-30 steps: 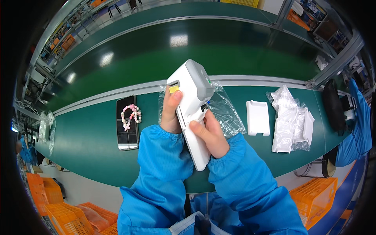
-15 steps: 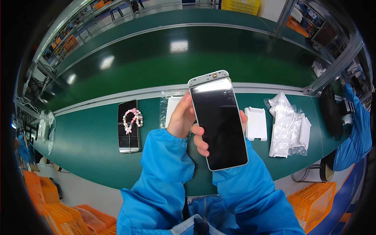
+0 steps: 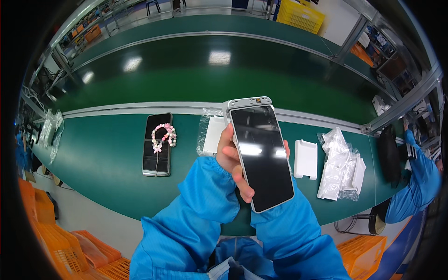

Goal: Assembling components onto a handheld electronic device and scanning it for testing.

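Moved: since a second ago, the device (image 3: 262, 161) has turned from white back to dark screen
Left hand (image 3: 226, 150): closed on the device's left edge
Right hand (image 3: 286, 150): clasping the device from behind, mostly hidden, one digit at its right edge
Device: between both hands, tilted, screen up, over the table (image 3: 102, 158)
Cover (image 3: 305, 161): on the table, right of the device
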`<state>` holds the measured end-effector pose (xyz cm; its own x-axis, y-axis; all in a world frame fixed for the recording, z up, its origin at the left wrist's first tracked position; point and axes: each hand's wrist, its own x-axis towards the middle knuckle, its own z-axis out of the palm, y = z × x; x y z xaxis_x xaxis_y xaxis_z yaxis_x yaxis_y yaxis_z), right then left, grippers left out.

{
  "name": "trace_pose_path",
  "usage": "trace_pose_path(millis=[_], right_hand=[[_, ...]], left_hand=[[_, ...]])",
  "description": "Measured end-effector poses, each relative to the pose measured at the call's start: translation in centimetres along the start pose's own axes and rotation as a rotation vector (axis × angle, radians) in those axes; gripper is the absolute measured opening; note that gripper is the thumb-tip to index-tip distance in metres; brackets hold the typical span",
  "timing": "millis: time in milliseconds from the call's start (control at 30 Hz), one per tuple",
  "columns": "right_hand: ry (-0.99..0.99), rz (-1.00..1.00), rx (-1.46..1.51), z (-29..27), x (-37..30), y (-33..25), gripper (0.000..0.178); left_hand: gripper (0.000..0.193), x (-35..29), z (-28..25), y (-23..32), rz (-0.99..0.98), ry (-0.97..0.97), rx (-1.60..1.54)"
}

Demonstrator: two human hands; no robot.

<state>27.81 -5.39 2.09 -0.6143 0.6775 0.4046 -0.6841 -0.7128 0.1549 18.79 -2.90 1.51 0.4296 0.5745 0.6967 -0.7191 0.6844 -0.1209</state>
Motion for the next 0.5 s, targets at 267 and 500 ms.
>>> trace_pose_path(millis=[267, 500], right_hand=[[0.331, 0.109, -0.252, 0.2, 0.2, -0.4, 0.074], [0.626, -0.032, -0.632, -1.0, -0.3, -0.4, 0.048]], left_hand=[[0.082, -0.1, 1.2, 3.1, 0.204, 0.656, 0.563], [0.081, 1.1, 3.6, 2.8, 0.303, 0.903, 0.754]])
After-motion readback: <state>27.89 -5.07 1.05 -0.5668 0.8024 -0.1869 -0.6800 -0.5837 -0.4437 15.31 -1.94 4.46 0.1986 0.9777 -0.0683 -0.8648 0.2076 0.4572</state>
